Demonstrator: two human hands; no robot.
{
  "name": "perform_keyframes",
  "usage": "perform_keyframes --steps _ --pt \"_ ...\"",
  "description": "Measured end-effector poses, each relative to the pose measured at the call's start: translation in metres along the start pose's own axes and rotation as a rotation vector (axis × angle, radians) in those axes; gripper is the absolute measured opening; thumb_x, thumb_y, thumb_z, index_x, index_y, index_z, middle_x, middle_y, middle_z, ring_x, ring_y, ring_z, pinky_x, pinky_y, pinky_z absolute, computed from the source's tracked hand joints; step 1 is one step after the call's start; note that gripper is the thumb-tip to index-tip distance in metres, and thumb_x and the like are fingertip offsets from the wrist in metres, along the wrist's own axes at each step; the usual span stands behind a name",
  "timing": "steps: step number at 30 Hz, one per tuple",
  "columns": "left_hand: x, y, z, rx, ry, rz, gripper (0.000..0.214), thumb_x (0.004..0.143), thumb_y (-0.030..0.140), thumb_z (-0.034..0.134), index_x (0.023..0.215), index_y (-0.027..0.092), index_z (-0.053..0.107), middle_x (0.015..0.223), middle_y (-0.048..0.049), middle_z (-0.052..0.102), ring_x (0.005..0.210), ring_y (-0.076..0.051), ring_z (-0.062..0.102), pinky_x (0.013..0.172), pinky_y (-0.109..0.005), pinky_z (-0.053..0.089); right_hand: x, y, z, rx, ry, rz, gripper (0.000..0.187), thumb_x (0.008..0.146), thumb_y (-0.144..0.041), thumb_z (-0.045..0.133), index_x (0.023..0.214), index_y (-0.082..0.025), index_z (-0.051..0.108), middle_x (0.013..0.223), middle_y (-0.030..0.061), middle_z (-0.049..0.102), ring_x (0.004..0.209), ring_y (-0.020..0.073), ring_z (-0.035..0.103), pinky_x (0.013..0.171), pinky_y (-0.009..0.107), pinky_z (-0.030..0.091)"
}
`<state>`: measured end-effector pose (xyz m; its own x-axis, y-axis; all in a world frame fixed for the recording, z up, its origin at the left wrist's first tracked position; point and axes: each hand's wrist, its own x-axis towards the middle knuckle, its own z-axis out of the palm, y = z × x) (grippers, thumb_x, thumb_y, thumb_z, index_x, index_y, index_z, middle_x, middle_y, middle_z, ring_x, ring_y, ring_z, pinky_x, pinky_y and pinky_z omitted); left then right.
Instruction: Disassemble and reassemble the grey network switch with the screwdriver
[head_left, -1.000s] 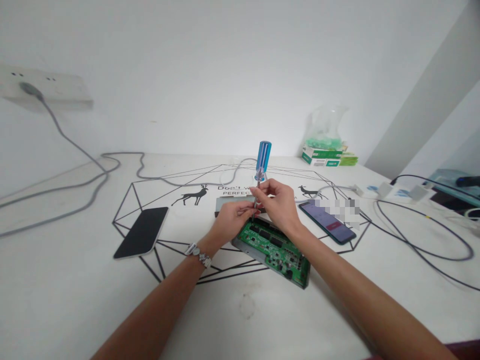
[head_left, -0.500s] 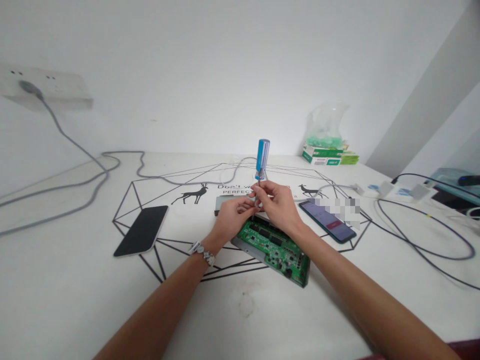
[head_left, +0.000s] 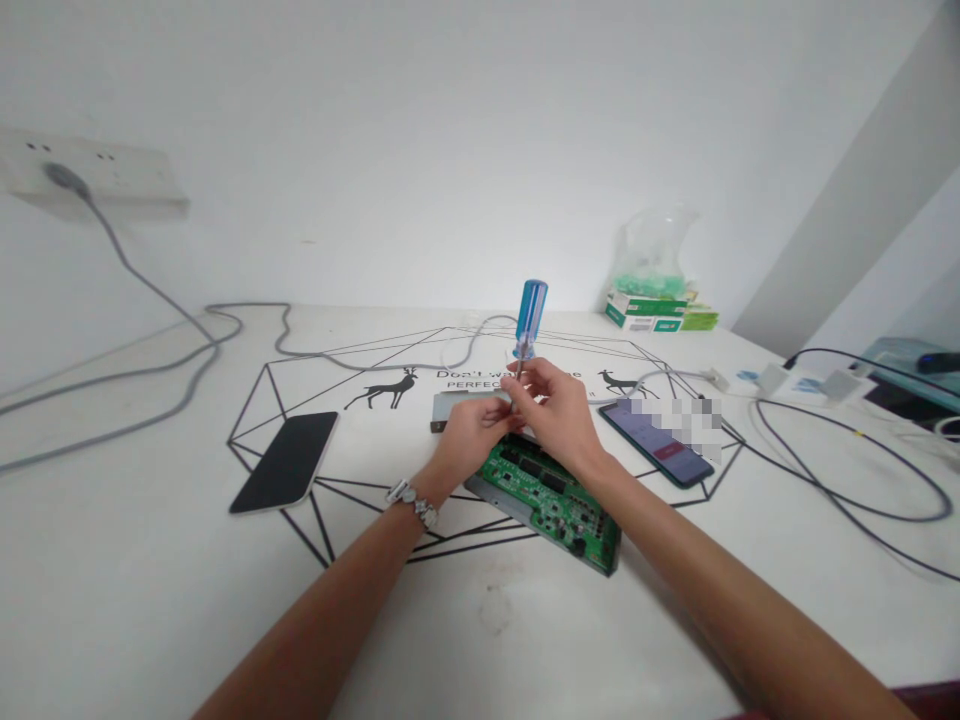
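Observation:
A screwdriver (head_left: 531, 312) with a clear blue-striped handle stands nearly upright, leaning slightly right at the top. My right hand (head_left: 559, 410) pinches its metal shaft below the handle. Against the lower shaft, the fingers of my left hand (head_left: 474, 432) are closed, and they hide the tip. Beneath both hands lies a green circuit board (head_left: 551, 500) on a metal plate, set at an angle. Its far part is covered by my hands. A grey metal piece (head_left: 448, 408) shows just behind my left hand.
A dark-screened phone (head_left: 286, 462) lies to the left, and a lit phone (head_left: 660, 445) to the right. Grey cable (head_left: 360, 366) runs along the back from the wall socket (head_left: 112, 170). Boxes (head_left: 649, 310) with a plastic bag stand at the back right. Black cable (head_left: 847, 500) loops at the right.
The screwdriver's handle has tilted a little to the right and turned. My fingers have shifted slightly around the shaft, and its lower end is now hidden. The board has stayed in place.

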<state>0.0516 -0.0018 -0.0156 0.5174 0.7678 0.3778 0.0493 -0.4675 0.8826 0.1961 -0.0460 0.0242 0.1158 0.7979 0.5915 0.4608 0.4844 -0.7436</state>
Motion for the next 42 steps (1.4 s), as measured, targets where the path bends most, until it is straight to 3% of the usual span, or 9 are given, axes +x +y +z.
perform_keyframes --steps 6,15,21,31,37,42 --pt "-0.005 0.007 -0.01 0.028 0.05 -0.074 0.019 0.081 0.031 0.072 0.086 0.013 0.073 0.085 -0.0073 0.077 0.081 -0.021 0.072 0.076 -0.03 0.056 0.001 0.005 -0.008 -0.056 0.049 -0.033 0.017 0.086 -0.035 0.065 0.083 -0.018 0.068 0.072 0.0013 0.071 0.066 0.0152 0.065 0.065 0.026 0.05" --pt "-0.005 0.007 -0.009 0.003 0.085 -0.07 0.02 0.078 0.031 0.074 0.086 0.012 0.074 0.086 -0.0088 0.077 0.082 -0.022 0.073 0.081 -0.033 0.057 -0.003 0.003 -0.004 -0.012 -0.015 0.02 0.017 0.085 -0.032 0.062 0.091 -0.017 0.07 0.077 0.0029 0.072 0.068 0.0167 0.067 0.06 0.026 0.049" --pt "-0.001 -0.001 -0.003 -0.022 0.02 -0.001 0.03 0.084 0.036 0.068 0.099 0.012 0.075 0.1 -0.0098 0.077 0.094 -0.027 0.072 0.088 -0.036 0.056 -0.004 0.006 0.004 0.086 -0.054 0.04 0.018 0.085 -0.033 0.064 0.094 -0.019 0.067 0.08 0.0021 0.072 0.067 0.0158 0.066 0.061 0.026 0.051" --pt "0.002 0.002 0.004 -0.04 -0.004 -0.03 0.03 0.081 0.039 0.07 0.087 0.01 0.075 0.088 -0.0084 0.077 0.086 -0.025 0.072 0.083 -0.035 0.056 -0.001 0.004 0.002 0.045 -0.012 0.03 0.023 0.085 -0.042 0.065 0.084 -0.019 0.071 0.085 0.0028 0.074 0.063 0.0143 0.062 0.061 0.026 0.049" --pt "-0.004 0.007 -0.005 -0.022 0.003 -0.085 0.024 0.081 0.035 0.072 0.089 0.012 0.075 0.09 -0.0087 0.078 0.087 -0.023 0.073 0.081 -0.033 0.057 0.0 0.007 -0.007 0.046 0.027 0.053 0.027 0.08 -0.045 0.072 0.079 -0.018 0.069 0.071 0.0027 0.07 0.062 0.0158 0.063 0.059 0.027 0.05" --pt "-0.007 0.008 -0.012 0.025 0.061 -0.081 0.021 0.08 0.032 0.074 0.089 0.013 0.076 0.089 -0.0087 0.078 0.084 -0.021 0.073 0.081 -0.033 0.058 -0.001 0.014 -0.011 0.022 -0.022 0.036 0.024 0.084 -0.041 0.067 0.087 -0.018 0.071 0.077 0.0041 0.073 0.065 0.0168 0.066 0.063 0.028 0.052"
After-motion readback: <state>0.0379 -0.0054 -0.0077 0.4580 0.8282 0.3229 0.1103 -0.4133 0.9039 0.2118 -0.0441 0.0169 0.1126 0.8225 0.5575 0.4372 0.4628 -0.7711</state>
